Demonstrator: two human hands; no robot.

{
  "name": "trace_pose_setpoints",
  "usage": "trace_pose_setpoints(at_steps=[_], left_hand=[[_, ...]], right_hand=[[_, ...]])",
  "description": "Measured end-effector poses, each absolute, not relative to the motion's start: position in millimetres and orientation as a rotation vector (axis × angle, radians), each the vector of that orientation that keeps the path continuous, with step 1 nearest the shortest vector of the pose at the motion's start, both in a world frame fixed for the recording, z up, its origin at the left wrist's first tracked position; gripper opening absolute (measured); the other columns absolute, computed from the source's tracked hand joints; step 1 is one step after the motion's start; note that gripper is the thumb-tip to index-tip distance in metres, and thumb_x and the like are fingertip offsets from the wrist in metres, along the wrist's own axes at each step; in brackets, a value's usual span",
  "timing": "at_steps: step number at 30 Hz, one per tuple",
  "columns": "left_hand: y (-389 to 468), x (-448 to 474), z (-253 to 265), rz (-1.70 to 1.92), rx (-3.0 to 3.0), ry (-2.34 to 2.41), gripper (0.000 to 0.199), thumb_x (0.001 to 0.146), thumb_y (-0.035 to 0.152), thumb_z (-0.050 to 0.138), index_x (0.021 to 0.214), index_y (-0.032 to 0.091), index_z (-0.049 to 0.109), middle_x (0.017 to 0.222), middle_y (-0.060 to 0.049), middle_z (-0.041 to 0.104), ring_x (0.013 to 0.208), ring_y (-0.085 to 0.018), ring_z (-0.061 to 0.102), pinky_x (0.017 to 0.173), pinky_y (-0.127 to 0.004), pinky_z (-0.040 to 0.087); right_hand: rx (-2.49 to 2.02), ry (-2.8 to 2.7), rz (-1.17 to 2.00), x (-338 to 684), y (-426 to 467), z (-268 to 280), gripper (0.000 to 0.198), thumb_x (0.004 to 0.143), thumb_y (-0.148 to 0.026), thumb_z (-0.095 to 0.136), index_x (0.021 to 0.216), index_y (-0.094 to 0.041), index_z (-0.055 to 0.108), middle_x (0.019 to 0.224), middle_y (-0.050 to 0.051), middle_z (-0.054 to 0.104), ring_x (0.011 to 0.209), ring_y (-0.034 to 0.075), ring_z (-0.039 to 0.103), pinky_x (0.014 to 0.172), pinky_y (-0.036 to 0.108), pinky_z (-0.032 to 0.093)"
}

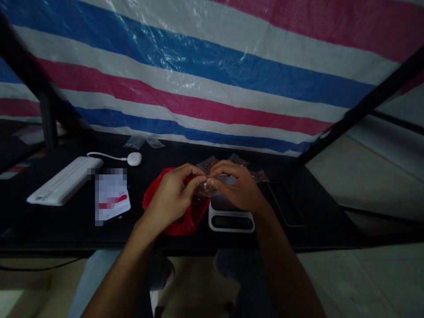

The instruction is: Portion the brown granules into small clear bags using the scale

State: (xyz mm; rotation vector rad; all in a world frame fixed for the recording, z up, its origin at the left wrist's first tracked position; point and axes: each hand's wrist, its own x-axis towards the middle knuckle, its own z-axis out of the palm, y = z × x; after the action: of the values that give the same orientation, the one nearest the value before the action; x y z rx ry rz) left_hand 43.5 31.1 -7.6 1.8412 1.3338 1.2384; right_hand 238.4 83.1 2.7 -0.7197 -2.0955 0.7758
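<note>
Both hands meet over the black table, pinching the top of a small clear plastic bag (206,191) with brownish bits inside. My left hand (177,190) is closed on the bag's left side, above a red plastic bag (183,223). My right hand (236,183) grips the other side with thumb and fingers, over a white kitchen scale (232,223) with a dark display. Behind the hands lie more filled clear bags (258,176), partly hidden by my right hand. The fingertips cover the bag's upper edge.
At left lie a long white device (64,181), a round white object with a cord (134,159) and a partly blurred packet (114,198). Flat clear bags (135,141) rest near the striped sheet (198,101). A dark flat tablet-like object (286,204) lies right of the scale.
</note>
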Motion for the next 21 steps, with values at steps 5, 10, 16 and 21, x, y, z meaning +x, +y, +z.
trace_pose_setpoints(at_steps=[5, 10, 16, 21], left_hand=[[28, 42, -2, 1.262, 1.861, 1.385, 0.016, 0.097, 0.029, 0.060, 0.089, 0.023, 0.073, 0.091, -0.001, 0.077, 0.085, -0.020, 0.071, 0.083, -0.034, 0.055], [30, 36, -8, 1.234, 1.780, 1.351, 0.019, 0.097, 0.036, 0.062, 0.092, 0.022, 0.074, 0.090, -0.002, 0.078, 0.081, -0.020, 0.072, 0.077, -0.032, 0.057], [29, 32, -9, 1.247, 1.632, 1.286, 0.023, 0.092, 0.041, 0.069, 0.091, 0.019, 0.075, 0.088, -0.004, 0.079, 0.079, -0.020, 0.073, 0.072, -0.030, 0.058], [28, 33, -4, 1.243, 1.468, 1.242, 0.022, 0.088, 0.039, 0.072, 0.087, 0.017, 0.077, 0.082, -0.004, 0.079, 0.071, -0.019, 0.071, 0.066, -0.029, 0.057]], right_hand=[[-0.734, -2.009, 0.898, 239, 83, 5, 0.011, 0.089, -0.029, 0.074, 0.080, -0.022, 0.074, 0.089, 0.003, 0.074, 0.087, 0.019, 0.068, 0.083, 0.036, 0.051], [-0.770, -1.968, 0.953, 233, 83, 0, 0.008, 0.086, -0.028, 0.074, 0.082, -0.020, 0.074, 0.089, 0.004, 0.075, 0.084, 0.018, 0.067, 0.077, 0.033, 0.050], [-0.788, -1.941, 0.918, 222, 81, -5, 0.008, 0.087, -0.027, 0.071, 0.084, -0.020, 0.074, 0.091, 0.004, 0.075, 0.087, 0.018, 0.068, 0.081, 0.034, 0.051], [-0.779, -1.909, 0.895, 222, 78, -2, 0.008, 0.085, -0.025, 0.073, 0.078, -0.021, 0.075, 0.087, 0.003, 0.075, 0.082, 0.018, 0.068, 0.078, 0.034, 0.051]])
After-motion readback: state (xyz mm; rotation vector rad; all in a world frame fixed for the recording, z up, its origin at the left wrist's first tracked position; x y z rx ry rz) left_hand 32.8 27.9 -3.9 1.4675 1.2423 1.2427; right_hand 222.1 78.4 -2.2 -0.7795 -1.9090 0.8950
